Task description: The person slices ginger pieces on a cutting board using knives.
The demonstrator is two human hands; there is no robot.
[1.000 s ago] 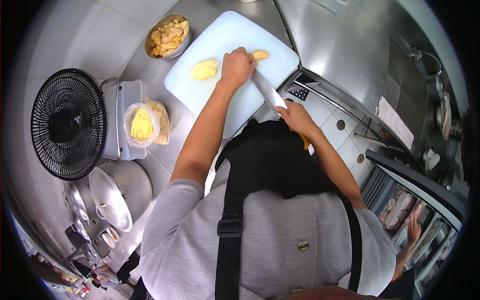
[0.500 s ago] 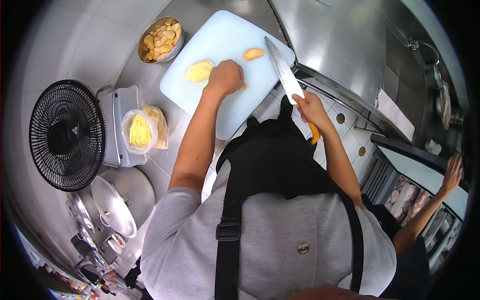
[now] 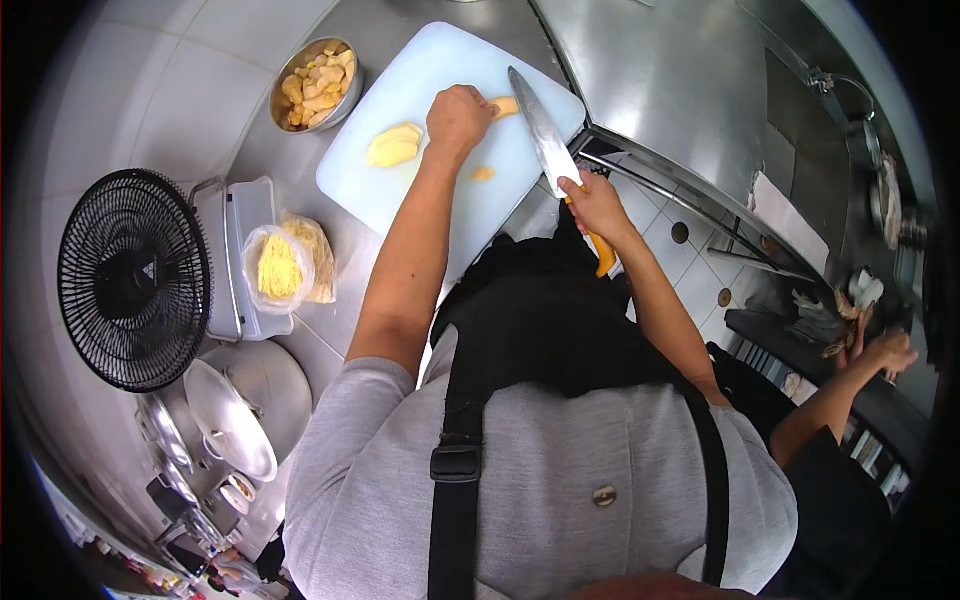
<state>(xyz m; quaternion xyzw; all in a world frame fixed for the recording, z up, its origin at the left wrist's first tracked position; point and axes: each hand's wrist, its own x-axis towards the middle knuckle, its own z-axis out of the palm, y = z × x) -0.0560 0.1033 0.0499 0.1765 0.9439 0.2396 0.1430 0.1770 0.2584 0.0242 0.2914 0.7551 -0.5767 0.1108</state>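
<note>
My left hand [image 3: 460,118] is closed over the white cutting board [image 3: 375,190], its fingertips at the left end of a peeled ginger-like piece [image 3: 505,107]. Yellow slices [image 3: 395,146] lie in a fanned stack left of that hand. A small cut-off bit [image 3: 482,174] rests below it on the board. In my right hand [image 3: 598,207] is the yellow handle of a large knife [image 3: 543,130]. The blade slants up and left across the board's right side, its tip just right of the peeled piece.
A metal bowl [image 3: 355,92] of peeled pieces stands by the board's upper left. Left are a bag of yellow shreds [image 3: 281,268], a black fan [image 3: 135,280] and a lidded pot [image 3: 285,385]. Another person's hands [image 3: 888,355] are at the right.
My left hand went down to the board's middle, leaving the small bit there, then back up to the peeled piece. The knife swung off the piece to its right. The other person's arm moved; the fridge looks closed.
</note>
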